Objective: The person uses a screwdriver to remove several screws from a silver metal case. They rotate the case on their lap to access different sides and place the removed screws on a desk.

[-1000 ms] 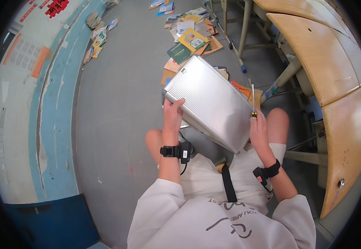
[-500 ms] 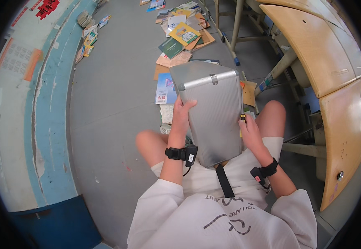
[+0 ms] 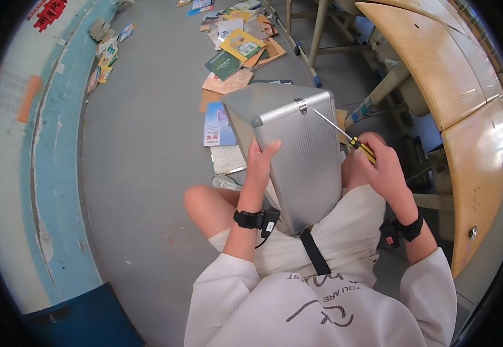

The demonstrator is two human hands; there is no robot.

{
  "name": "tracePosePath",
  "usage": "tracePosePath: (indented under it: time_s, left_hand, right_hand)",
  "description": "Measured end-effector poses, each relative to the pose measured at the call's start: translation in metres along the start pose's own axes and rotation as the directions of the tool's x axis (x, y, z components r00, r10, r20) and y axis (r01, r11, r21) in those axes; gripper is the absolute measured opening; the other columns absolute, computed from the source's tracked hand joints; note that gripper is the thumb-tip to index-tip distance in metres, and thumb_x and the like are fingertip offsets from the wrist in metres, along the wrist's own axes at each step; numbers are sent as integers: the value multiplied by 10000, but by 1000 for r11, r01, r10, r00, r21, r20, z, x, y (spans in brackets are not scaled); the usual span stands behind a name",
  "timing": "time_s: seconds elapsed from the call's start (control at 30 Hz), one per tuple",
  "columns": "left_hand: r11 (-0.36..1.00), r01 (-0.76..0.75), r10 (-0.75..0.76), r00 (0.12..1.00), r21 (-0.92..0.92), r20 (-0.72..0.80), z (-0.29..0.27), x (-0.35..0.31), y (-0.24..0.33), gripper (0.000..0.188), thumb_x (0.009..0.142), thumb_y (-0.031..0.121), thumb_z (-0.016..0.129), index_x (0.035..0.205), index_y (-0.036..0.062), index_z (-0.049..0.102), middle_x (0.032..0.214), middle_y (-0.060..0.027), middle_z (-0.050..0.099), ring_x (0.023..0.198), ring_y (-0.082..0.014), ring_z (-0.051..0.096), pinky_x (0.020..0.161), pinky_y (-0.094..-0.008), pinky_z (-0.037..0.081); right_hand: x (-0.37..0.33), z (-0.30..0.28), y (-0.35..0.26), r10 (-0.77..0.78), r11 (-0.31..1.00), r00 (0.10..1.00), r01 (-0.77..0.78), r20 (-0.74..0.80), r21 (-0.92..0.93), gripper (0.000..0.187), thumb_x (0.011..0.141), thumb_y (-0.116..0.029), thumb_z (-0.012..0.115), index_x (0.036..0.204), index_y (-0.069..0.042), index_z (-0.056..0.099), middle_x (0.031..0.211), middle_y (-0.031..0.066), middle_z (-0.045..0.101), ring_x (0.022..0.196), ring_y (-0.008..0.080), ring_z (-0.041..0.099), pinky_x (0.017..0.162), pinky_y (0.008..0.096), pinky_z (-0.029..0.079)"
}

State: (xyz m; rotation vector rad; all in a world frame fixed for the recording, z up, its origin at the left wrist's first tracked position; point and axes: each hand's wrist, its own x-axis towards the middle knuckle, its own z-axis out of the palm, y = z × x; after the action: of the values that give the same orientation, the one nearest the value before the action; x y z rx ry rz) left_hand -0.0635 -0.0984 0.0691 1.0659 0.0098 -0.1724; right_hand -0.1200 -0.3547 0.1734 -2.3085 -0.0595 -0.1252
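A silver ribbed metal case (image 3: 306,165) stands tilted on my lap between my knees. On its upper rim sits a small metal latch (image 3: 301,106). My left hand (image 3: 259,165) grips the case's left edge, thumb on the ribbed face and the other fingers behind, out of sight. In my right hand (image 3: 383,168) is a screwdriver (image 3: 362,150) with a yellow and black handle. Its thin shaft points up and left, and the tip is close to the latch; whether it touches the case I cannot tell.
Books and booklets (image 3: 223,65) lie scattered on the grey floor (image 3: 141,168) beyond the case. More are piled by the blue and white wall (image 3: 60,173) at left. Wooden desks (image 3: 474,168) with metal legs stand close on my right.
My right hand has risen from beside the case's right side and moved outward, bringing the screwdriver's shaft into view near the latch. My left hand keeps its hold on the case.
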Motion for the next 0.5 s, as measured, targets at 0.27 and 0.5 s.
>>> tracePosePath:
  time_s: [0.27, 0.5]
  left_hand:
    - [1000, 21, -21, 1000, -7, -5, -9, 3, -12, 478, 850, 150, 669, 1273, -2, 506, 1143, -98, 618, 1026, -184, 608, 898, -327, 498]
    - [1000, -13, 14, 1000, -17, 23, -9, 5, -10, 466, 854, 157, 666, 1261, -10, 516, 1148, -100, 619, 1036, -176, 601, 911, -317, 485]
  right_hand:
    - [15, -10, -21, -37, 965, 993, 64, 109, -255, 207, 855, -160, 628, 1002, -14, 615, 742, 188, 627, 675, 382, 612, 610, 405, 486]
    - [19, -7, -26, -15, 933, 992, 58, 124, -355, 199, 852, -156, 628, 1001, -25, 620, 718, 189, 620, 667, 375, 617, 602, 399, 489]
